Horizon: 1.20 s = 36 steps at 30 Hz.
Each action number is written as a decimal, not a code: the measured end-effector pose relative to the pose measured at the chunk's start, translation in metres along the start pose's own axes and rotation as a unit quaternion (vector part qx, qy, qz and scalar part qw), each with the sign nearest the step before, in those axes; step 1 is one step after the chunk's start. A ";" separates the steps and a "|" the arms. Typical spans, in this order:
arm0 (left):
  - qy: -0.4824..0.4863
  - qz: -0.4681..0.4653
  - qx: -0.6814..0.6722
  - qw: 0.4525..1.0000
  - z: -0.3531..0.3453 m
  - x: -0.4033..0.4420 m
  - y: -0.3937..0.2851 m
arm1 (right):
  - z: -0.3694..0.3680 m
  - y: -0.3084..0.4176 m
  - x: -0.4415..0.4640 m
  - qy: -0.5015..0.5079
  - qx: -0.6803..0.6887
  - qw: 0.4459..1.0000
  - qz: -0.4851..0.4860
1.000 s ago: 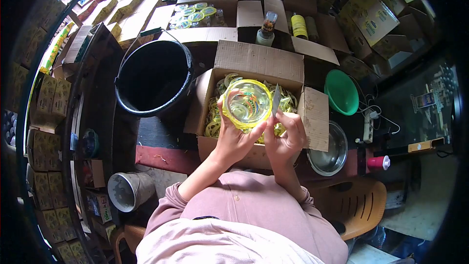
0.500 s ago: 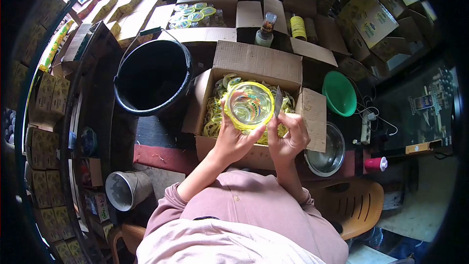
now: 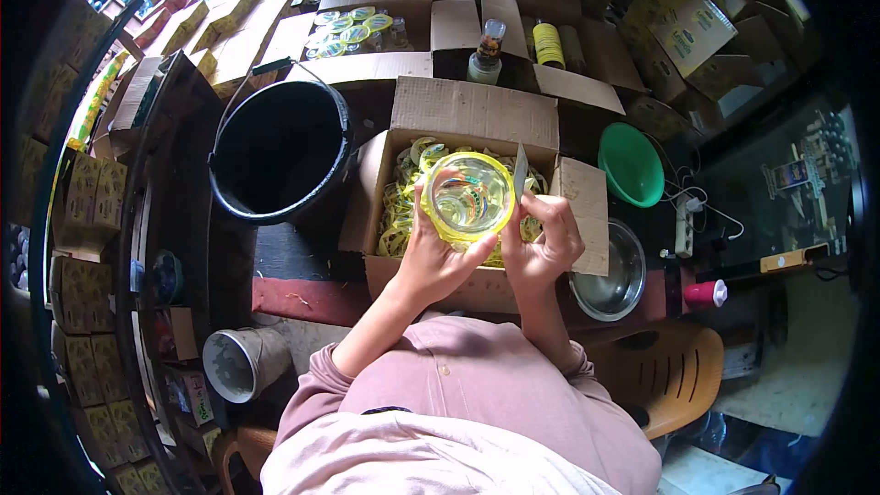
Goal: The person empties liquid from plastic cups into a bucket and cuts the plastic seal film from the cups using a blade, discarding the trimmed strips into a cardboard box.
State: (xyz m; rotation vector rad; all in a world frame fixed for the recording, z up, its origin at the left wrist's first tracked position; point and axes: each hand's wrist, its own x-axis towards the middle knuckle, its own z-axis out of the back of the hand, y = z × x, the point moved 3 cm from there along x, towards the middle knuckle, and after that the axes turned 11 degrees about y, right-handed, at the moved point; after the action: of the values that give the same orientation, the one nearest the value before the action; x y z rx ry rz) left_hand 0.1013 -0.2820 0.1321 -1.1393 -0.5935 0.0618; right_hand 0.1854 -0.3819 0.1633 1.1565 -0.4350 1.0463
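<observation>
A clear round cup (image 3: 467,196) with a yellow rim is held by my left hand (image 3: 434,252), its fingers wrapped round the left side and underside. My right hand (image 3: 543,243) pinches a thin metal blade (image 3: 521,170), which points upward just right of the cup. Below both hands stands an open cardboard box (image 3: 475,110) filled with yellow and clear strips (image 3: 396,220).
A black bucket (image 3: 280,151) stands left of the box. At the right are a green bowl (image 3: 631,165), a metal bowl (image 3: 609,271) and a power strip (image 3: 684,229). Behind, an open carton holds yellow-rimmed cups (image 3: 354,34), near a jar (image 3: 486,53). A grey bucket (image 3: 246,364) sits lower left.
The blade and my right hand have shifted slightly upward beside the cup. My left hand keeps its hold on the cup. The view has shifted a little.
</observation>
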 end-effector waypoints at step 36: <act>0.051 -0.001 -0.295 0.954 0.035 -0.014 0.000 | -0.019 0.061 -0.020 -0.009 -0.052 0.997 -0.059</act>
State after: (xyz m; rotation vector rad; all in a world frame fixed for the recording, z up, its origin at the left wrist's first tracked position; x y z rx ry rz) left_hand 0.0732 -0.2573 0.1365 -1.7101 -0.5332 -0.1876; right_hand 0.1200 -0.3718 0.1731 1.0866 -0.4246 0.9010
